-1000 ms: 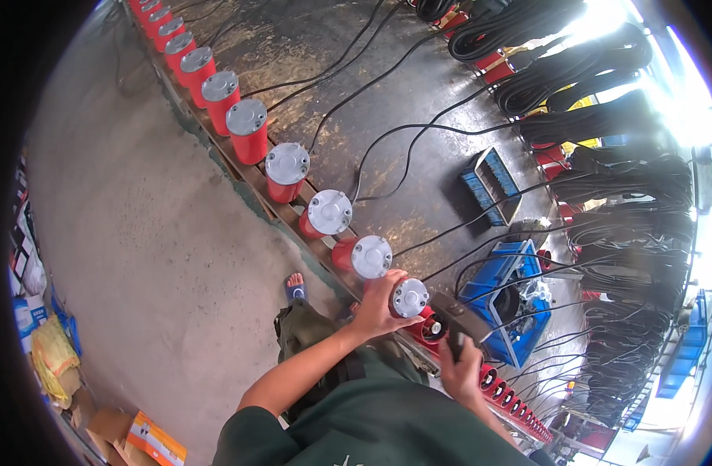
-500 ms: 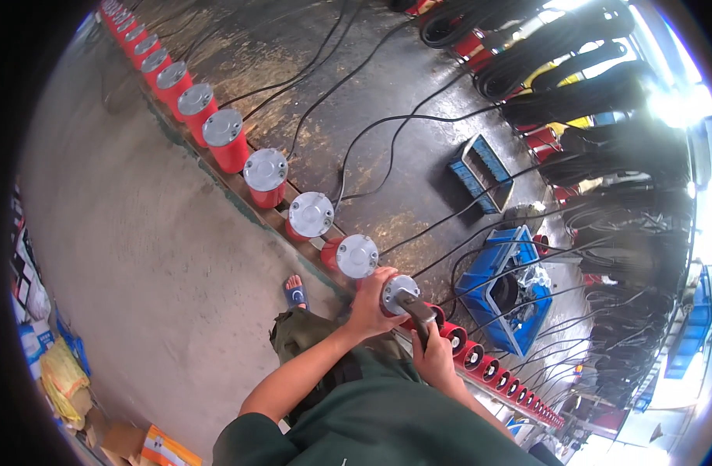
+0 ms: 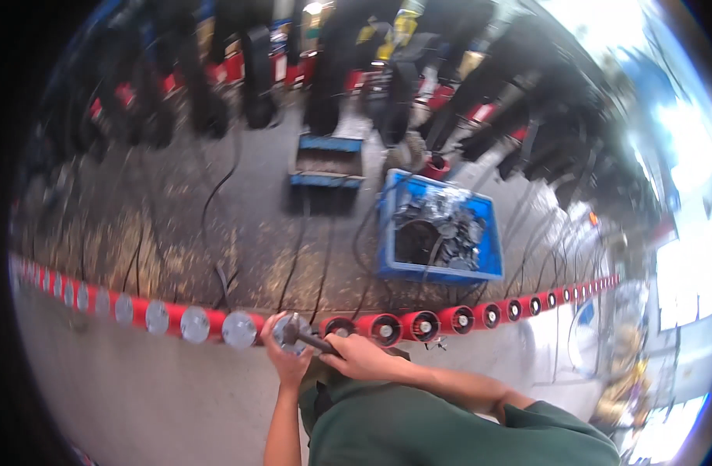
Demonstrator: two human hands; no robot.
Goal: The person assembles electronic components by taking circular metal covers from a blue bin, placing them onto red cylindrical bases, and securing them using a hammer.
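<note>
My left hand (image 3: 284, 361) is wrapped round a red cylinder topped by a round grey metal cap (image 3: 280, 332). Gripped in my right hand (image 3: 357, 356) is a hammer; its dark handle (image 3: 318, 342) slants up to the left. The hammer head (image 3: 292, 328) is over the cap, and blur hides whether they touch. Left of my hands, the neighbouring red cylinder wears a grey cap (image 3: 239, 330), as do several beyond it. Just to the right stands an uncapped red cylinder (image 3: 385, 330), its dark inside and pale centre showing, in a line of similar ones.
Beyond the row, a blue crate (image 3: 387, 260) holds loose grey metal pieces and something round and dark. A smaller blue crate (image 3: 327, 182) sits farther left. Black cables (image 3: 216, 190) run across the dark floor from the row toward hanging black cable coils (image 3: 325, 78).
The view has swung round, so the row now crosses from left to right. My hands are still at a capped cylinder, with the hammer in the right one and its head over the cap.
</note>
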